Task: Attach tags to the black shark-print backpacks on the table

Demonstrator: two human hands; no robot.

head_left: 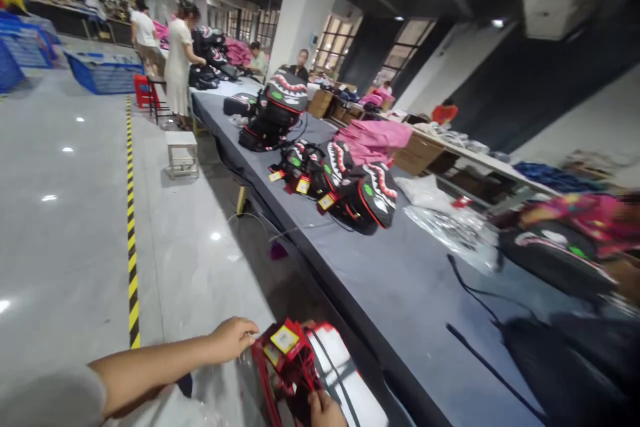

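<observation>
While you stand beside the long grey worktop [400, 280], your left hand [233, 339] pinches the red hang-tag bundle [287, 347] low beside the worktop edge; your right hand [324, 409] steadies it from below, its grip partly out of view.

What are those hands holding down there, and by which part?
The left hand pinches the top of a red tag bundle; the right hand grips its lower end.

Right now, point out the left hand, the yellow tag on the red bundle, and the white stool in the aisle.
left hand [233, 339], head view, on the knuckles.
yellow tag [285, 339], head view, middle of its yellow face.
white stool [181, 140], head view, on its top.
</observation>
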